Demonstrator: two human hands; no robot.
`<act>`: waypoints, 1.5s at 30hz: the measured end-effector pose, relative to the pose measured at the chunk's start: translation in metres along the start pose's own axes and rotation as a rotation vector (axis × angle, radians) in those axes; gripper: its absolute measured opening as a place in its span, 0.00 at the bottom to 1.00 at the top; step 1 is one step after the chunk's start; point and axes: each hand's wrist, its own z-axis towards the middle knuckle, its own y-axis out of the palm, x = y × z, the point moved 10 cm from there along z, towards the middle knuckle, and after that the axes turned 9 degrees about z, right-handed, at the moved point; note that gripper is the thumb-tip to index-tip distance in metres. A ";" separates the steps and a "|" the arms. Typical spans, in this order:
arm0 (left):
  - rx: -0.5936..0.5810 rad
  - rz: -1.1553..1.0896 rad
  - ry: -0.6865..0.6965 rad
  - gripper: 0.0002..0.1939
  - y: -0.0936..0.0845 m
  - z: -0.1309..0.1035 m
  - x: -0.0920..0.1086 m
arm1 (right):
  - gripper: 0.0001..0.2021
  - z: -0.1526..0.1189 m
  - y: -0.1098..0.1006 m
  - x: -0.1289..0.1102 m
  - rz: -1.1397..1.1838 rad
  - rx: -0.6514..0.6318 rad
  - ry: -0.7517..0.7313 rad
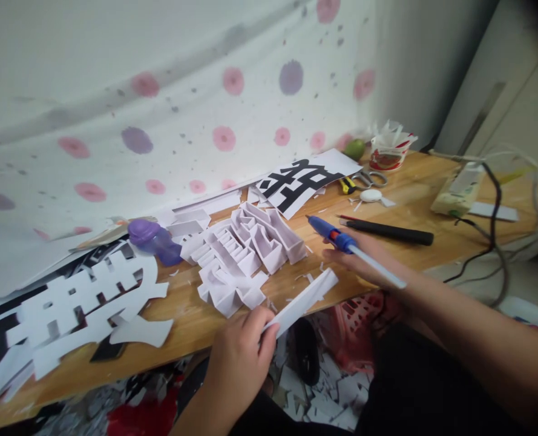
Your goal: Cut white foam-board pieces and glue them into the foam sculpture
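Your left hand [239, 357] pinches a white foam strip [302, 301]; your right hand [364, 260] grips the blue glue gun [336, 237]. Beside them, the white walled foam letter [244, 254] stands partly built.

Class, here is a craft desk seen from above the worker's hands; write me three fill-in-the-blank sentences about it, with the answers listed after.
1. The right hand holds a ____ glue gun.
2. The left hand grips a white ____ by one end.
3. The scissors lie on the ____ desk beside the black-and-white sheet.

Missing words: blue; strip; wooden
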 end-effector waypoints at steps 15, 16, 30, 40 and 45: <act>-0.035 -0.163 -0.248 0.10 -0.009 -0.048 -0.054 | 0.20 0.015 -0.029 0.025 -0.684 -0.169 -0.132; -0.028 -0.180 -0.298 0.10 -0.013 -0.050 -0.060 | 0.19 0.016 -0.037 0.027 -0.700 -0.121 -0.108; 0.194 -0.564 -0.389 0.09 -0.063 0.041 -0.095 | 0.15 0.038 -0.065 0.089 -0.861 -0.038 0.143; 0.085 -0.496 -0.347 0.09 -0.033 0.098 -0.082 | 0.13 0.049 -0.065 0.109 -0.868 -0.086 0.174; -0.022 -0.383 -0.298 0.07 -0.018 0.110 -0.076 | 0.13 0.056 -0.064 0.115 -0.847 -0.096 0.187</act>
